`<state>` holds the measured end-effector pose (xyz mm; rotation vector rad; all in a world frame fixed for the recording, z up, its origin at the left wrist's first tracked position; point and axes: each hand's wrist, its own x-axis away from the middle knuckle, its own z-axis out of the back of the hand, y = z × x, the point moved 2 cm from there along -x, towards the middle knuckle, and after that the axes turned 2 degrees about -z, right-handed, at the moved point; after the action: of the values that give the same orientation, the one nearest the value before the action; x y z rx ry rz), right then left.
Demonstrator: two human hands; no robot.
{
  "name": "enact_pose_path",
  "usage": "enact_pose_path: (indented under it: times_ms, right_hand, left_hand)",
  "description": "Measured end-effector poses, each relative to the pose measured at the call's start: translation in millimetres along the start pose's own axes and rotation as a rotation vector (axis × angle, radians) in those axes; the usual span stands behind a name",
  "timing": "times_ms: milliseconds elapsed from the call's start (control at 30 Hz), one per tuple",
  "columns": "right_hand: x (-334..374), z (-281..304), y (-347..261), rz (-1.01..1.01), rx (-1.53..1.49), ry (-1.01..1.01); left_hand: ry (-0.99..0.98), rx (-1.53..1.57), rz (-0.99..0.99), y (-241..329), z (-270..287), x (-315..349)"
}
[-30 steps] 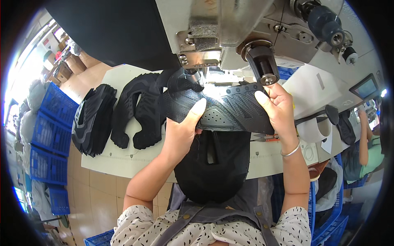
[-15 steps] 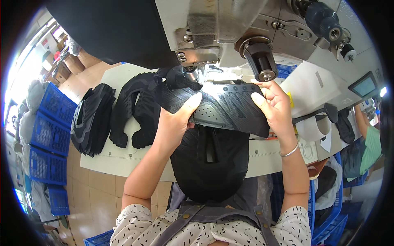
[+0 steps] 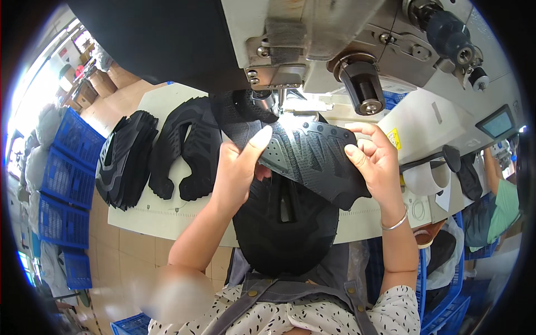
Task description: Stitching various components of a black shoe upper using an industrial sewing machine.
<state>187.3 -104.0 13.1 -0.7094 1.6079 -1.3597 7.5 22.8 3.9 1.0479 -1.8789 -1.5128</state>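
Found held two-handed beneath sewing machine head: black shoe upper

Located black shoe upper above the worktop, stretched between left hand and right hand. Noted long axis running aslant, from beside the needle bar at upper left down toward the worktop's near edge at right. Found perforated grey panel just right of left thumb, and row of round holes along the far edge, leading from near the needle bar toward right fingers. Judged left hand nearer to the needle bar, right hand farther off at the opposite end of the upper.

Recorded left fingers closed on the upper, with thumb on top face and the rest mostly hidden beneath. Recorded right fingers closed on the right end, with thumb on top and forefinger at the far corner. Could not tell firmness of either hold. Could not confirm contact between upper and needle, owing to lamp glare.

Observed also: second black upper, lying below the held one and overhanging the worktop's near edge; stack of uppers at the worktop's left end; curved black piece between stack and left hand.
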Motion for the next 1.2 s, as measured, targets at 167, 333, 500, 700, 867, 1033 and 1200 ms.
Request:
enact_pose_path:
  times_ms: [167, 333, 500, 700, 867, 1033, 1200]
  right_hand:
    - [12.6, 0.6, 1.0, -0.041, 0.040, -0.039]
    - [25.7, -7.6, -3.2, -0.128, 0.067, -0.029]
    - [34.3, -15.8, -8.5, -0.146, -0.007, -0.077]
    - [-17.0, 12.2, 17.1, 0.363, 0.511, 0.214]
    - [-77.6, 33.9, 55.9, 0.020, 0.152, -0.094]
    - [-42.8, 39.8, -0.9, -0.187, -0.055, -0.249]
    - [3.5, 12.7, -14.2, -0.179, -0.192, -0.115]
  left_hand:
    - [-0.136, -0.092, 0.034, -3.2, -8.8, 20.2]
    - [-0.226, -0.094, 0.080, -15.7, -20.1, 40.4]
    - [-0.193, -0.103, -0.027, -18.3, -21.2, 50.8]
    - [-0.183, 0.003, 0.040, -4.4, -9.7, 52.7]
    - [-0.191, 0.135, 0.113, -3.5, 7.0, 47.8]
    - [-0.177, 0.127, 0.158, 8.5, 15.6, 42.1]
    - [-0.140, 0.155, 0.141, 9.8, 29.7, 42.6]
